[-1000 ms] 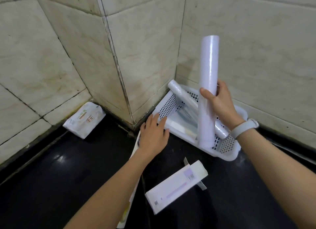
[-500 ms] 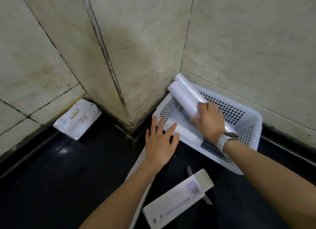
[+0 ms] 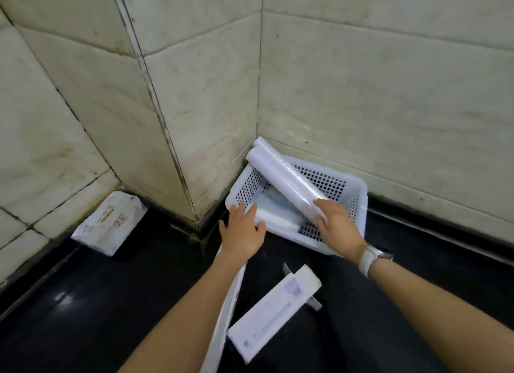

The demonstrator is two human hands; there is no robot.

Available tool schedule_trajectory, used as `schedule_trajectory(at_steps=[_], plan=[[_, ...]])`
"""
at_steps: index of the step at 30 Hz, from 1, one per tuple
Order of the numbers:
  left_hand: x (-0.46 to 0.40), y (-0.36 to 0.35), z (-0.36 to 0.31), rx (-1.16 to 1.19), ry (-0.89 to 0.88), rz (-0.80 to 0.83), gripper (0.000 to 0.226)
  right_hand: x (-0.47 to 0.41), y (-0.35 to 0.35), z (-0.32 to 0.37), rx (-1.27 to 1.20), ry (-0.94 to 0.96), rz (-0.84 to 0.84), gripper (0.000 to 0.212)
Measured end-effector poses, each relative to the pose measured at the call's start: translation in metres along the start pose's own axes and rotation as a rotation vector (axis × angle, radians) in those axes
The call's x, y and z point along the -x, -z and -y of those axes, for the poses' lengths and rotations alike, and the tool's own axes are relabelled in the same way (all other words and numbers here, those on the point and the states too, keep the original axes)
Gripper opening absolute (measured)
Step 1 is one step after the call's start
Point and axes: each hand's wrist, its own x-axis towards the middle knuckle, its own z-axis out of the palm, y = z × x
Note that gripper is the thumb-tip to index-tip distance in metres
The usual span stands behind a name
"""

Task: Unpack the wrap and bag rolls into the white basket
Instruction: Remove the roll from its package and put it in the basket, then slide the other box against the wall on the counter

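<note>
The white perforated basket (image 3: pixel 351 184) stands on the black floor in a wall corner. Two long white rolls lean in it side by side, upper ends against the corner. The nearer wrap roll (image 3: pixel 283 179) has its lower end under my right hand (image 3: pixel 338 226), whose fingers lie over it with the thumb beside it. The farther roll (image 3: pixel 260 144) shows only its top. A shorter white roll (image 3: pixel 274 219) lies flat on the basket's bottom. My left hand (image 3: pixel 242 230) is spread, fingertips touching the basket's near left rim and holding nothing.
An opened white carton (image 3: pixel 274 310) lies on the floor between my forearms. A long flat carton (image 3: pixel 225 311) sits partly under my left forearm. A white soft packet (image 3: pixel 111 222) leans at the left wall. Tiled walls close in behind and left of the basket.
My right hand has brought the upright roll down into the basket beside the other roll, then slid toward its lower end. My left hand has moved forward to the basket rim.
</note>
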Motion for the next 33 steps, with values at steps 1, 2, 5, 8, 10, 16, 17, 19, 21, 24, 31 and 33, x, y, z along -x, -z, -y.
schedule_trajectory(at_steps=[1, 2, 5, 8, 10, 16, 17, 19, 21, 24, 31, 33], plan=[[0.01, 0.0, -0.007, 0.043, -0.03, -0.058, 0.05, 0.017, 0.007, 0.003, -0.073, -0.045, -0.054, 0.04], [0.023, -0.003, -0.015, 0.094, -0.078, -0.116, 0.047, 0.034, 0.014, 0.005, -0.139, -0.094, -0.099, 0.038], [0.068, -0.022, -0.044, 0.252, -0.244, -0.201, 0.038, 0.098, 0.027, -0.002, -0.295, -0.255, -0.192, 0.033], [0.113, -0.058, -0.079, 0.306, -0.335, -0.115, 0.032, 0.178, 0.033, -0.028, -0.334, -0.426, -0.222, 0.031], [0.142, -0.09, -0.104, 0.246, -0.375, 0.024, 0.033, 0.234, 0.039, -0.048, -0.333, -0.546, -0.227, 0.031], [0.216, -0.179, -0.174, 0.001, -0.572, 0.456, 0.04, 0.373, 0.078, -0.12, -0.377, -0.866, -0.388, 0.03], [0.222, -0.188, -0.184, -0.027, -0.6, 0.486, 0.04, 0.389, 0.082, -0.131, -0.379, -0.901, -0.413, 0.03], [0.236, -0.211, -0.212, -0.078, -0.664, 0.532, 0.04, 0.424, 0.093, -0.156, -0.375, -0.966, -0.455, 0.029], [0.249, -0.238, -0.247, -0.139, -0.732, 0.555, 0.04, 0.46, 0.107, -0.184, -0.366, -1.016, -0.467, 0.028], [0.271, -0.287, -0.313, -0.232, -0.848, 0.562, 0.042, 0.509, 0.132, -0.239, -0.345, -1.057, -0.454, 0.03], [0.322, -0.437, -0.473, -0.507, -0.974, 0.664, 0.054, 0.604, 0.215, -0.398, -0.19, -1.138, -0.388, 0.034], [0.328, -0.47, -0.505, -0.551, -0.94, 0.701, 0.065, 0.617, 0.238, -0.441, -0.099, -1.137, -0.351, 0.039]])
